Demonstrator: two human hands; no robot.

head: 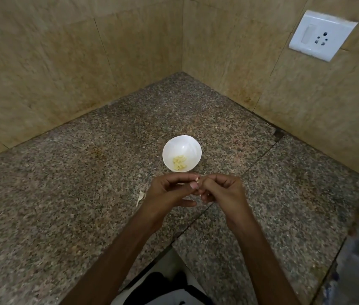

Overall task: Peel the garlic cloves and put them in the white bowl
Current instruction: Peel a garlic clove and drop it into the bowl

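Just below the centre of the frame, your left hand (169,191) and right hand (227,190) met fingertip to fingertip, both pinching a small garlic clove (197,179) between them. Directly above them in the frame, the white bowl (187,144) sat on the granite counter (86,194), holding a few peeled cloves (179,162). A scrap of peel (141,197) lay just left of your left hand.

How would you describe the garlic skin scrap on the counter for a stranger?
On the granite counter stands a white bowl. Nearer the camera and left of it, beside the left hand, lies the garlic skin. Unlike the yellowish peeled cloves in the bowl, it is a pale, papery curl lying on the stone.
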